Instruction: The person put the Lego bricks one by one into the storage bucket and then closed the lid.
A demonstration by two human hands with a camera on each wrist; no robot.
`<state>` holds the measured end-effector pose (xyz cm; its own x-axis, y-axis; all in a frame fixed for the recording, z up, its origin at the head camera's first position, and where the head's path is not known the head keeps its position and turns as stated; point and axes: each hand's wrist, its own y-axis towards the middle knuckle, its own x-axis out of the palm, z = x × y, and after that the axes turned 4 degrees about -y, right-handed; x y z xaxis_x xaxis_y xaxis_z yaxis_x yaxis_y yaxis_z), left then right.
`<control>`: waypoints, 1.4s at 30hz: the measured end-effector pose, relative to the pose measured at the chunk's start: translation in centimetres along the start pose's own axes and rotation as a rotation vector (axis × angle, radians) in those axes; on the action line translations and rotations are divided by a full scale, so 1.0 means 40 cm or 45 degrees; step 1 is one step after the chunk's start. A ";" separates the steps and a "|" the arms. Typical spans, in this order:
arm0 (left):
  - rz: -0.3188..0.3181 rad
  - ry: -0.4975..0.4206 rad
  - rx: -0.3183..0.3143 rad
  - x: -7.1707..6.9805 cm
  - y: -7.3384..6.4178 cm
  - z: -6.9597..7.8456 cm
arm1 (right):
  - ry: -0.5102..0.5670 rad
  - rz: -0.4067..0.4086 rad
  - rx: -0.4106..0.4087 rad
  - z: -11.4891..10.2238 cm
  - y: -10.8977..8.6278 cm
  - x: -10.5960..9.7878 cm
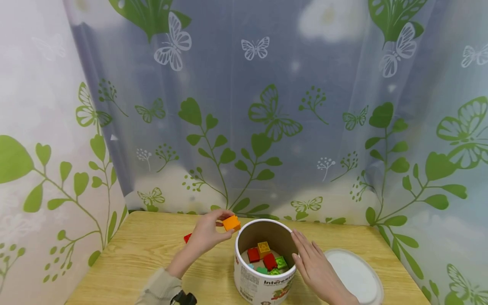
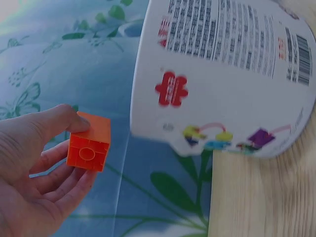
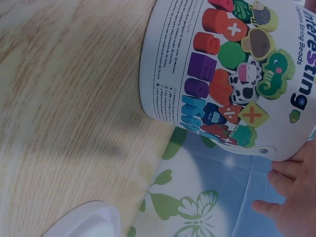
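Observation:
Between thumb and fingers, my left hand (image 1: 209, 232) pinches an orange toy building block (image 1: 231, 223), held just left of the rim of a round white tub (image 1: 244, 271). The left wrist view shows the hollow underside of that orange block (image 2: 88, 152). Inside the tub lie red blocks (image 1: 270, 262), a yellow-orange block (image 1: 264, 247) and several green ones (image 1: 281, 262). My right hand (image 1: 314, 264) rests against the tub's right rim with its fingers extended. In the right wrist view, the fingers (image 3: 289, 170) touch the tub near its top edge.
A white round lid (image 1: 354, 275) lies on the wooden table (image 1: 145, 254), right of the tub and partly behind my right hand. A red block (image 1: 187, 238) sits on the table behind my left wrist. A patterned curtain (image 1: 228, 127) stands behind the table's far edge.

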<state>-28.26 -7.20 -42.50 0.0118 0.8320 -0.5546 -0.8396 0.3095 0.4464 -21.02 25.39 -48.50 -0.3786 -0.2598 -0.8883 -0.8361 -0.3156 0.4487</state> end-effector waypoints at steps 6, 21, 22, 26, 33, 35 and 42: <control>-0.077 -0.023 0.074 0.048 0.023 0.022 | -0.001 0.007 -0.013 -0.001 0.004 -0.004; -0.274 0.029 0.076 0.164 0.046 0.033 | 0.016 -0.010 -0.009 -0.009 0.005 -0.006; -0.285 0.041 0.074 0.171 0.045 0.032 | 0.017 -0.014 -0.006 -0.009 0.005 -0.006; -0.324 0.101 0.092 0.187 0.044 0.035 | 0.019 -0.020 0.000 -0.009 0.003 -0.007; -0.394 0.262 0.167 0.192 0.044 0.047 | 0.015 -0.013 -0.004 -0.005 0.001 -0.006; -0.413 0.275 0.177 0.193 0.043 0.048 | 0.019 -0.008 -0.004 -0.003 0.002 -0.006; -0.356 0.063 0.156 0.187 0.042 0.042 | 0.016 -0.003 -0.010 -0.002 0.001 -0.002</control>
<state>-28.65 0.32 -44.72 0.2040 0.6845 -0.6999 -0.7361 0.5786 0.3513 -20.99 25.35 -48.40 -0.3718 -0.2708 -0.8879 -0.8336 -0.3235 0.4477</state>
